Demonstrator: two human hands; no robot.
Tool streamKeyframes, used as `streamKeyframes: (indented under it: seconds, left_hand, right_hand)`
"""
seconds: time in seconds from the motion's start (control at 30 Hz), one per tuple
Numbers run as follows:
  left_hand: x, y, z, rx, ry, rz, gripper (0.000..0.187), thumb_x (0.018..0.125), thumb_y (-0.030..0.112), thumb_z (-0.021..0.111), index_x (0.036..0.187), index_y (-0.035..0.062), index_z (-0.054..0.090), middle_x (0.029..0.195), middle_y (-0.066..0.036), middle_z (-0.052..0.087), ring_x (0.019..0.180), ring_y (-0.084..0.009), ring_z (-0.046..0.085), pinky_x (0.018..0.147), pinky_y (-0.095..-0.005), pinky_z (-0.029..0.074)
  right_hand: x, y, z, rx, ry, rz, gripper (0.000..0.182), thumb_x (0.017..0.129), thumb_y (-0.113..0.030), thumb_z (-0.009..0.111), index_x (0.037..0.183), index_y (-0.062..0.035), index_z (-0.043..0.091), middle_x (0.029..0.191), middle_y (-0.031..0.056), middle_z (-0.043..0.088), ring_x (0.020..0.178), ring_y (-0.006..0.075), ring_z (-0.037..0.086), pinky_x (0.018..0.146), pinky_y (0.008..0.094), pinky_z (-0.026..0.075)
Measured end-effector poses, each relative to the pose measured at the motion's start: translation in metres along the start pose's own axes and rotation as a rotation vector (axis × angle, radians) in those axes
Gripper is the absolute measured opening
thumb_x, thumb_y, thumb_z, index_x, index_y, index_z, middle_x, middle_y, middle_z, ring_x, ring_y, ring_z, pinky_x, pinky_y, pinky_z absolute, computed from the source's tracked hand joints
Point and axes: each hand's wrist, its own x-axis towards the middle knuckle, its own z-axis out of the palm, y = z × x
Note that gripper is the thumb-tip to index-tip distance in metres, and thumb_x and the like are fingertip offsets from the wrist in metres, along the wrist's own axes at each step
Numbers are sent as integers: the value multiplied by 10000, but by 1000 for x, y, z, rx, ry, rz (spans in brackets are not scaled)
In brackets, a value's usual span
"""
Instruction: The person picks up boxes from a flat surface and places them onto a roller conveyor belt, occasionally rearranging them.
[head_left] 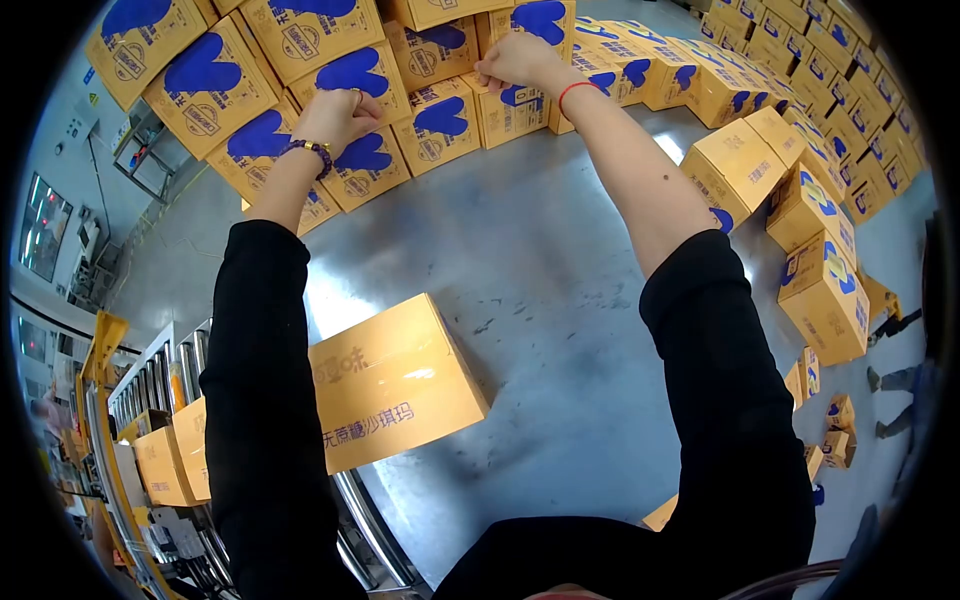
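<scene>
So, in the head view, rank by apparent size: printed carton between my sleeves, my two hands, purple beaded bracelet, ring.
1. Printed carton
2. Left hand and right hand: too alike to rank
3. Purple beaded bracelet
4. Ring

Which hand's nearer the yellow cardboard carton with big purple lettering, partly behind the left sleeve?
Left. The left hand is beyond the carton, at the stacked yellow cardboard cartons; the right hand is also at that stack, farther off and to the right.

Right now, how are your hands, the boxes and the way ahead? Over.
Left hand, right hand: both at stacked boxes, grip unclear. Nearer box partly behind left sleeve. No obstruction visible.
</scene>
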Motion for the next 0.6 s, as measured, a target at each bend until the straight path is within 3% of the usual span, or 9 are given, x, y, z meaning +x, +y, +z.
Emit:
streamKeyframes:
  seconds: [0.03, 0.1, 0.23, 0.3, 0.37, 0.43, 0.47, 0.53, 0.6]
  left_hand:
    - [1, 3, -1, 12, -7, -22, 165, 866, 97, 725, 1016, 32, 748, 938, -120, 766, 840, -222, 743, 769, -312, 588]
    - [3, 0, 3, 9, 28, -1, 165, 857, 85, 730, 1006, 14, 738, 933, -129, 762, 840, -226, 739, 762, -310, 577]
    - [10, -4, 6, 17, 63, -11, 165, 851, 83, 734, 989, -7, 724, 960, -146, 756, 867, -251, 733, 778, -320, 566]
    - [6, -5, 11, 144, 58, 53, 258, 880, 144, 721, 1095, 4, 703, 962, -151, 753, 886, -282, 725, 824, -354, 560]
    - [-29, 18, 2, 157, 19, 90, 322, 902, 185, 708, 1177, 21, 677, 1003, -161, 744, 938, -296, 712, 859, -370, 551]
    - [-98, 61, -34, 35, -80, 89, 338, 920, 201, 693, 1212, 36, 666, 1087, -163, 725, 1006, -298, 694, 884, -380, 542]
    - [-132, 75, -50, -27, -92, 119, 329, 927, 203, 685, 1212, 40, 668, 1137, -163, 713, 1039, -295, 685, 892, -384, 539]
    - [-206, 95, -85, 98, 41, 281, 286, 926, 163, 679, 1181, 33, 678, 1176, -142, 702, 1052, -293, 683, 897, -378, 541]
    - [-272, 117, -120, 126, 68, 196, 244, 910, 105, 681, 1139, 20, 685, 1179, -138, 701, 1064, -291, 682, 907, -370, 541]
  right_hand:
    - [1, 3, 3, -3, -1, 0, 330, 954, -375, 590, 857, -142, 803, 773, -12, 763, 733, 106, 718, 758, 274, 557]
    - [3, 7, 10, -223, 62, -11, 295, 910, -409, 576, 834, -237, 803, 795, -81, 759, 847, 101, 706, 797, 323, 537]
    - [7, 11, 11, -137, 42, 2, 316, 882, -436, 562, 791, -246, 798, 772, -91, 747, 889, 137, 697, 824, 351, 531]
    - [12, 21, 18, 55, 2, -19, 304, 895, -423, 577, 898, -207, 791, 877, -18, 763, 927, 181, 698, 858, 374, 532]
    - [10, 37, 41, 185, 49, -206, 290, 923, -346, 620, 1057, -123, 747, 1035, 65, 753, 987, 194, 690, 889, 365, 531]
    - [-54, 7, 28, 358, -30, -363, 310, 943, -242, 651, 1182, -45, 680, 1162, 105, 717, 1052, 193, 673, 909, 322, 527]
    - [-95, -16, 23, 518, -5, -426, 302, 950, -186, 655, 1195, -10, 668, 1161, 83, 711, 1074, 181, 662, 937, 292, 516]
    - [-190, -68, -10, 594, -191, -521, 294, 993, -212, 616, 1237, -52, 656, 1246, 54, 651, 1170, 159, 606, 1023, 306, 466]
    - [-277, -111, -43, 718, -300, -801, 352, 896, -152, 679, 1237, -65, 662, 1274, 91, 633, 1214, 222, 589, 1043, 360, 461]
